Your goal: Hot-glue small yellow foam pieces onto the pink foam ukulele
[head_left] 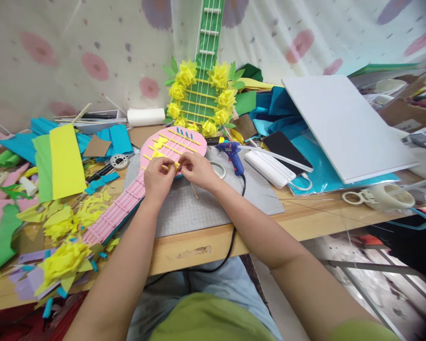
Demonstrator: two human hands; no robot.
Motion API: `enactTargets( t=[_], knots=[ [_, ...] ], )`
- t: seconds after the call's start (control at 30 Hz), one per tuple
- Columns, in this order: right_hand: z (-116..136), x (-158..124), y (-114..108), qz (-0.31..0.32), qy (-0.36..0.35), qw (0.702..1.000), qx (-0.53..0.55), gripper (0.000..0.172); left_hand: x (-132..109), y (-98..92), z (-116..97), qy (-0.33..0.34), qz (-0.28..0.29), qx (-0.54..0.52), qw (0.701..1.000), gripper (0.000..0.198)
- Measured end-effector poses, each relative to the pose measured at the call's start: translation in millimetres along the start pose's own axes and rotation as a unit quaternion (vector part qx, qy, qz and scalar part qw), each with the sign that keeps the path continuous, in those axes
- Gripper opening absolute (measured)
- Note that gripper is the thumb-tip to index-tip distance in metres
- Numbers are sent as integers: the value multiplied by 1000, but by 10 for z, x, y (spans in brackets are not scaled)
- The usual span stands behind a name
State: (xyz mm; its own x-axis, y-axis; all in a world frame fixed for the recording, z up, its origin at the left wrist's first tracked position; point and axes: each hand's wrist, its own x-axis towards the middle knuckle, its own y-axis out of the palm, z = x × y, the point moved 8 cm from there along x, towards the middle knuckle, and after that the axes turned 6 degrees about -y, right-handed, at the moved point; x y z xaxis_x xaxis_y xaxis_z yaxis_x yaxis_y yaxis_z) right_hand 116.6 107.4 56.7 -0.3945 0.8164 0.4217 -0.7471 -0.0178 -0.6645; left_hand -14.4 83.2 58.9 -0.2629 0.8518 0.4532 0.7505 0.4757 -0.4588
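Bright, even light; edges warped (corners blurred).

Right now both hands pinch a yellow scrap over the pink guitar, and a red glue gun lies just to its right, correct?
Not quite: the glue gun is blue, not red. The head view shows it just right of the pink guitar, over which the left hand and right hand pinch a yellow scrap.
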Motion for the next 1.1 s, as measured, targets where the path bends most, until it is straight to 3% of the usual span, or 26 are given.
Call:
enactTargets(
  t=[0.2,0.43,0.63,0.9,1.1],
  knots=[
    [10,27,-33,-13,0,1000,-11,26,0,-3,-5,7,-4,2,1000,6],
    [119,100,78,50,-27,997,-57,35,-10,-3,-18,16,-4,19,1000,6],
    [179,167,96,75,19,991,-106,39,-12,-20,-62,33,-7,33,999,6],
    [125,187,112,62,28,994,-81,43,-52,-348,-131,64,-142,3,988,18],
    [-4,113,23,41,77,996,-4,47,-54,-379,-111,53,-149,-3,987,23]
  ],
)
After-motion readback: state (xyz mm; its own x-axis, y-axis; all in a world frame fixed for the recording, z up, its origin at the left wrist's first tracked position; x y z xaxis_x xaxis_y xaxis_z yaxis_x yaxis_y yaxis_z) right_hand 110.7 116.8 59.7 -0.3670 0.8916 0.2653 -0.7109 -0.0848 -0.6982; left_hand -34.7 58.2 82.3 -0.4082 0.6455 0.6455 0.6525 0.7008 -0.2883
